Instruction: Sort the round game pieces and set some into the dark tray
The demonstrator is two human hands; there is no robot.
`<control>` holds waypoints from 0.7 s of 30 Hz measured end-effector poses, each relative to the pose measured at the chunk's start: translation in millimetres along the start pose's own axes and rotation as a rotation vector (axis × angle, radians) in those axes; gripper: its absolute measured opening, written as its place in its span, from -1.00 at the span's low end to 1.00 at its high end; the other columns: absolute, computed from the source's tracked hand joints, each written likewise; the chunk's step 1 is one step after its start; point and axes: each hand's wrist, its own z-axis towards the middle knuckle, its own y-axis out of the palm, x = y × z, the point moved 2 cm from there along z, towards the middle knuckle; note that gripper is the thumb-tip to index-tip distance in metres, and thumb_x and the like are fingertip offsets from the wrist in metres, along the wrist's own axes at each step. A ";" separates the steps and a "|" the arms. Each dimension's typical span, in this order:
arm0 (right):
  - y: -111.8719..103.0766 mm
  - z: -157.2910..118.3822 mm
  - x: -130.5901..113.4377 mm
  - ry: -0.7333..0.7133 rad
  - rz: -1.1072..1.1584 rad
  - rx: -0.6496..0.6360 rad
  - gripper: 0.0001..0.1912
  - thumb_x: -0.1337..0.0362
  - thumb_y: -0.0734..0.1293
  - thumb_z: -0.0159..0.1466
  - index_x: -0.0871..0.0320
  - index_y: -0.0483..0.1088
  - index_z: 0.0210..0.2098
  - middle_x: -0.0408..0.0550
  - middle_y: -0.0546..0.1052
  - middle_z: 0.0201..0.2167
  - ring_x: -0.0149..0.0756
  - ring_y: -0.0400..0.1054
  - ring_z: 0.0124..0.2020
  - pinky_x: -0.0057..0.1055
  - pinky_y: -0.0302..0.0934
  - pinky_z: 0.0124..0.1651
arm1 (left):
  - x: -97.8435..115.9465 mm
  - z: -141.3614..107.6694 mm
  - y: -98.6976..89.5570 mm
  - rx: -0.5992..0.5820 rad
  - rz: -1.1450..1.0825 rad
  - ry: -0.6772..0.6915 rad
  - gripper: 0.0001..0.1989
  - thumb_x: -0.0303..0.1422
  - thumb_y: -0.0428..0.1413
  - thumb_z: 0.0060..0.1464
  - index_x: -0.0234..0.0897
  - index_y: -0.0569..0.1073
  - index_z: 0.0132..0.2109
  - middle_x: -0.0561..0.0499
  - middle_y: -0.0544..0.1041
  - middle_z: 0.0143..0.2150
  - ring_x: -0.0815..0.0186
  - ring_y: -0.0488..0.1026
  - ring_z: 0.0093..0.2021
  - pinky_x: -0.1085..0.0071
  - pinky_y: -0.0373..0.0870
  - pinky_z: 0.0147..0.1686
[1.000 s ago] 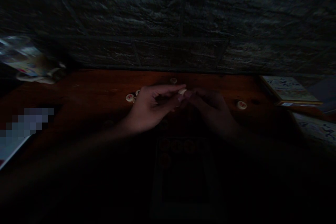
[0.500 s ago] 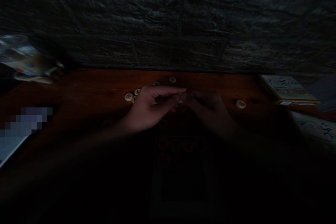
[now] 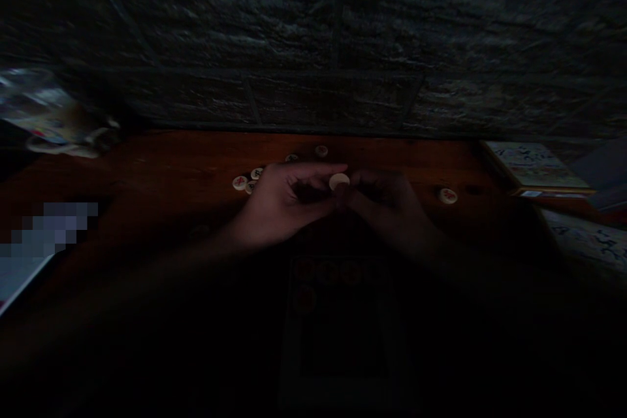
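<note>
Between the fingertips of both hands is a pale round Chinese chess piece [image 3: 339, 181], its blank-looking face showing. My left hand [image 3: 281, 202] pinches it from the left, thumb and fingers closed. From the right, my right hand [image 3: 392, 202] grips it the same way, mostly in shadow. Beyond my left hand lie several chess pieces, among them one with a red mark [image 3: 240, 183] and one with a dark mark [image 3: 257, 174]. Below the hands, a dim tray [image 3: 294, 333] holds several pieces along its far left part.
Another chess piece [image 3: 447, 196] lies at the right, and one [image 3: 321, 151] near the wall [image 3: 313, 98]. Patterned boxes [image 3: 539, 166] stand on the right of the wooden table [image 3: 196, 157]. A clear bottle-like container [image 3: 46, 108] is at the far left.
The chess piece between my fingers has turned, so its flat round face now shows where only a small part did before. Both hands stay nearly in place.
</note>
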 end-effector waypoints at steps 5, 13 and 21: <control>-0.4 0.2 -2.9 -0.005 0.051 -0.009 -0.72 0.05 0.46 0.27 0.13 0.51 -0.39 -0.14 0.55 -0.45 -0.35 0.38 -0.42 -0.42 0.24 -0.36 | 4.1 0.8 -1.8 0.005 0.053 0.013 -0.67 -0.41 0.33 0.16 -0.22 0.65 0.08 -0.07 0.74 -0.11 0.23 0.69 -0.23 0.38 0.64 -0.23; -1.0 0.4 -2.7 -0.021 0.048 -0.005 -0.78 0.22 0.33 0.35 0.12 0.47 -0.42 -0.16 0.51 -0.48 -0.34 0.40 -0.42 -0.40 0.25 -0.34 | 4.3 2.0 -1.1 0.045 0.012 -0.050 -0.73 -0.30 0.31 0.22 -0.21 0.68 0.04 -0.07 0.74 -0.12 0.26 0.67 -0.31 0.40 0.61 -0.34; -0.9 -0.8 -3.2 -0.076 -0.060 0.028 -0.68 0.07 0.35 0.39 0.13 0.48 -0.41 -0.14 0.52 -0.47 -0.35 0.35 -0.45 -0.39 0.21 -0.35 | 3.0 1.4 -5.1 0.037 0.046 -0.035 -0.76 -0.34 0.24 0.29 -0.16 0.69 0.05 -0.01 0.73 -0.25 0.30 0.63 -0.40 0.40 0.56 -0.35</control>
